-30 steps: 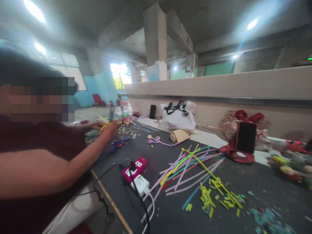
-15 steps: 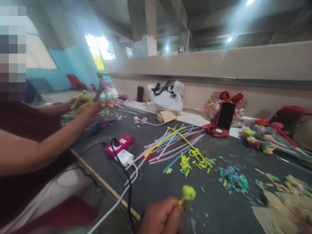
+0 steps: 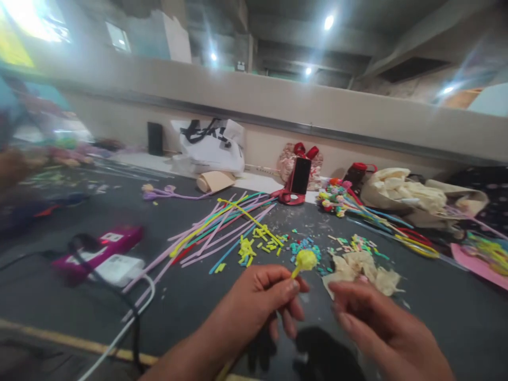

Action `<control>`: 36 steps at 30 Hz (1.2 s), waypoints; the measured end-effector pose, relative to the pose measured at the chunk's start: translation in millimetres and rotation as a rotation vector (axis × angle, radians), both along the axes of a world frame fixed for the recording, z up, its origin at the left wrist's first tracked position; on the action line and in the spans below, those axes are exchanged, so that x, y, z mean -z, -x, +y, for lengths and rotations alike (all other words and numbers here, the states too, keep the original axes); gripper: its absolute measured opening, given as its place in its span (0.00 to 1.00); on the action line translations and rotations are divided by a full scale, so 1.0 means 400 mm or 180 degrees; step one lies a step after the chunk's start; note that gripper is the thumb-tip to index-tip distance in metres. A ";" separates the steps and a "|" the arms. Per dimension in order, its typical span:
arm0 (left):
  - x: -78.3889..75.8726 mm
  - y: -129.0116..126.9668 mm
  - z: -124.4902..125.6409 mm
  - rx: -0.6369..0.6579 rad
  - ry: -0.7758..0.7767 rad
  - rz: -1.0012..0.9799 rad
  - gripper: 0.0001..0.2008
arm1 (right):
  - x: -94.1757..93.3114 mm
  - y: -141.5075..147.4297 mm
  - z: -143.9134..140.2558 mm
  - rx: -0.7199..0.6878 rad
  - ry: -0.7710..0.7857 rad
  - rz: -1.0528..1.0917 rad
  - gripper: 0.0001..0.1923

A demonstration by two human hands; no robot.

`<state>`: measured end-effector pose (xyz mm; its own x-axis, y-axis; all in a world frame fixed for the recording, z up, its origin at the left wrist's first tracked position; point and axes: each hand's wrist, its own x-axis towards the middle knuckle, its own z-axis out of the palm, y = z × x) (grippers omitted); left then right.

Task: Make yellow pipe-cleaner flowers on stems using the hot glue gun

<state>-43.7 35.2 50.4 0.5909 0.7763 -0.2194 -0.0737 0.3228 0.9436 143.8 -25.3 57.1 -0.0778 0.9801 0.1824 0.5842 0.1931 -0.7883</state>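
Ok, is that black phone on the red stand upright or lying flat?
Upright. The black phone stands on its short edge in the red stand at the far side of the dark table, leaning slightly back, screen dark.

Left of the frame, blurred colourful craft pieces (image 3: 59, 153) cannot be told apart.

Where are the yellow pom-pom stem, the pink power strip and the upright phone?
yellow pom-pom stem (image 3: 306, 259), head view, on its fuzzy ball.
pink power strip (image 3: 103, 246), head view, top face.
upright phone (image 3: 301, 175), head view, dark screen.
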 end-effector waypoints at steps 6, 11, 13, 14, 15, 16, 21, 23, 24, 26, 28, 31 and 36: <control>-0.009 -0.057 0.056 0.0129 0.0086 -0.0133 0.12 | -0.063 -0.015 0.096 0.0008 0.0396 0.0940 0.21; 0.012 -0.066 0.071 0.0190 -0.0067 0.0091 0.12 | -0.051 -0.037 0.156 -0.0422 0.0495 0.0876 0.25; 0.018 -0.068 0.068 0.0302 -0.0102 0.0097 0.15 | -0.046 -0.044 0.169 -0.0667 0.0518 0.0752 0.26; 0.020 -0.069 0.066 0.0352 -0.0096 0.0095 0.15 | -0.045 -0.047 0.173 -0.0776 0.0532 0.0707 0.26; 0.023 -0.071 0.064 0.0401 -0.0081 0.0108 0.14 | -0.044 -0.049 0.176 -0.0845 0.0534 0.0681 0.25; 0.025 -0.073 0.062 0.0461 -0.0064 0.0136 0.13 | -0.044 -0.052 0.177 -0.0878 0.0526 0.0671 0.24; 0.029 -0.081 0.055 0.0559 -0.0209 0.0352 0.13 | -0.043 -0.057 0.169 -0.0920 0.0615 0.0514 0.14; 0.028 -0.080 0.054 0.0544 -0.0253 0.0407 0.13 | -0.043 -0.054 0.165 -0.0885 0.0597 0.0505 0.11; 0.027 -0.079 0.054 0.0548 -0.0260 0.0428 0.12 | -0.043 -0.052 0.163 -0.0858 0.0557 0.0542 0.10; 0.026 -0.078 0.055 0.0563 -0.0194 0.0462 0.13 | -0.044 -0.048 0.160 -0.0837 0.0496 0.0646 0.09; 0.027 -0.079 0.055 0.0624 -0.0066 0.0459 0.14 | -0.045 -0.044 0.157 -0.0834 0.0481 0.0737 0.09; 0.028 -0.083 0.050 0.0605 0.0045 0.0342 0.17 | -0.047 -0.035 0.152 -0.0813 0.0537 0.0802 0.09; 0.027 -0.086 0.037 0.0482 0.0027 0.0190 0.14 | -0.047 -0.024 0.147 -0.0769 0.0491 0.0652 0.09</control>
<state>-9.5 50.1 39.5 0.6868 0.6772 -0.2639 0.0327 0.3339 0.9420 153.5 33.4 75.9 -0.2881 0.9551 0.0693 0.3628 0.1759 -0.9151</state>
